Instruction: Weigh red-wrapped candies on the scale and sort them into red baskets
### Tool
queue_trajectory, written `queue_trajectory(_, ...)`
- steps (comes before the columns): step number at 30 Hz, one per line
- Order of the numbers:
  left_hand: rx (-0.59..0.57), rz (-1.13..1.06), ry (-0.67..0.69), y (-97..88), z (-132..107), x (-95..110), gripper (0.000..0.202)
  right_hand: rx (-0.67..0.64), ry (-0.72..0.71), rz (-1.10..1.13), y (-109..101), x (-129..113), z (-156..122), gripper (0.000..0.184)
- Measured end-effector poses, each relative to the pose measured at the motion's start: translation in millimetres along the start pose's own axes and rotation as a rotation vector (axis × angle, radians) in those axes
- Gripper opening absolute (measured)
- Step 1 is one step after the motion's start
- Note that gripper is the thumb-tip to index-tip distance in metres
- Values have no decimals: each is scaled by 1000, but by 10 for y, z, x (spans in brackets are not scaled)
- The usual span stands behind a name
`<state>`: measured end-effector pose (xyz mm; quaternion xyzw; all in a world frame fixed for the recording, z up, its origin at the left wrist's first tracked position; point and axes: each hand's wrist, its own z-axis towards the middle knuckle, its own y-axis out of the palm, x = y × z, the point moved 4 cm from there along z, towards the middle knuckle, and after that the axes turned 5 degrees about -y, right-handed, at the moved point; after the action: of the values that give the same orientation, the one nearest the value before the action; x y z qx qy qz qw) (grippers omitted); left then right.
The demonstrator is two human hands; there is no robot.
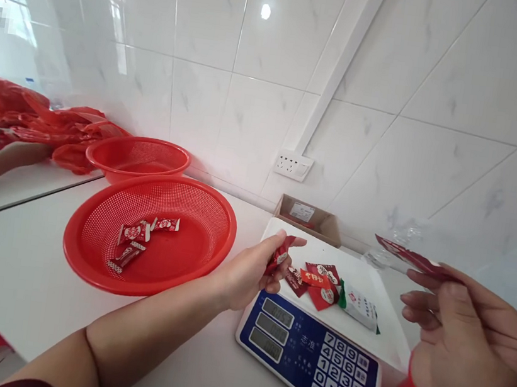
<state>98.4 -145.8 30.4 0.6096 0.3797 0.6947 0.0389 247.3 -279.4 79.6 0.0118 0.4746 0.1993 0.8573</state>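
Observation:
My left hand (263, 273) is closed around a small red snack packet (279, 255) above the left edge of the scale's pan. Pinched between the thumb and fingers of my right hand (465, 322) is a flat dark red packet (414, 257), held up to the right of the pan. On the white pan of the digital scale (308, 359) lie several red packets (321, 296) and a white and green packet (360, 306). A red plastic colander (196, 236) to the left holds several small red and white packets (135, 232).
Behind the first colander stands a second red colander (150, 147). A cardboard box (330, 228) sits against the tiled wall under a socket (293, 165). Red plastic bags (49, 121) and another person's arm (0, 163) are at far left. Clear plastic (397, 246) lies behind the scale.

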Motion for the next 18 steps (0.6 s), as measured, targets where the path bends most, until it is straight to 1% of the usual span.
queue_trajectory(4,-42,-7,27,8,8,-24,28,-49,65,78,37,33,-9,24)
queue_trajectory(8,-46,-24,70,13,34,-48,27,-71,113,120,19,90,16,27)
queue_trajectory(11,-4,-78,66,-15,82,-89,26,-55,137,133,12,112,30,32)
queue_trajectory(15,54,-152,37,-58,139,-145,12,-7,130,24,22,135,22,28)
queue_trajectory(17,60,-173,41,-61,148,-153,20,-12,141,-38,33,179,14,31)
queue_trajectory(18,61,-179,46,-60,148,-152,26,-39,144,-69,41,212,14,34)
